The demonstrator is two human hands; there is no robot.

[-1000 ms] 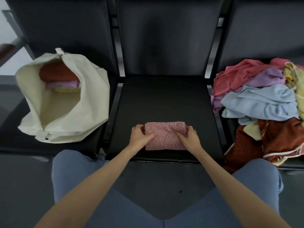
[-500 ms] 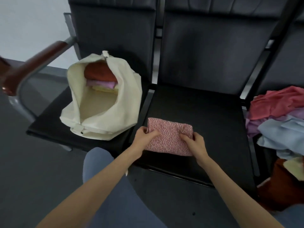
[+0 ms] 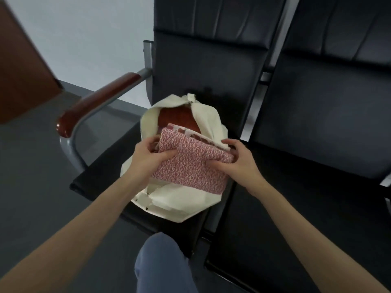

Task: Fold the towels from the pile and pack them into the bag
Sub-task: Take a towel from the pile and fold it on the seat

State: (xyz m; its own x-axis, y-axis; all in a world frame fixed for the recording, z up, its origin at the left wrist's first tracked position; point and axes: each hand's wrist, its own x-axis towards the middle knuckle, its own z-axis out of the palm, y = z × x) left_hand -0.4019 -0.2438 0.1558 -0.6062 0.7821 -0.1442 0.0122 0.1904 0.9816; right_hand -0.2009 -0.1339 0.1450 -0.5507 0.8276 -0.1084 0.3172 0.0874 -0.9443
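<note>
A folded pink speckled towel (image 3: 190,163) is held over the open mouth of the cream canvas bag (image 3: 179,206), which lies on the left black seat. My left hand (image 3: 148,159) grips the towel's left edge, thumb on top. My right hand (image 3: 239,159) grips its right edge. Inside the bag, behind the pink towel, a rust-red folded towel (image 3: 177,117) shows. The towel pile is out of view.
A wooden armrest (image 3: 101,100) on a grey metal tube stands left of the bag. The middle black seat (image 3: 317,187) lies to the right. My blue-trousered knee (image 3: 160,265) is at the bottom. A brown panel (image 3: 21,77) is at the far left.
Both hands lifted the folded pink towel off the middle seat and carried it left, over the bag's opening. My view swung left, so the towel pile left the frame.
</note>
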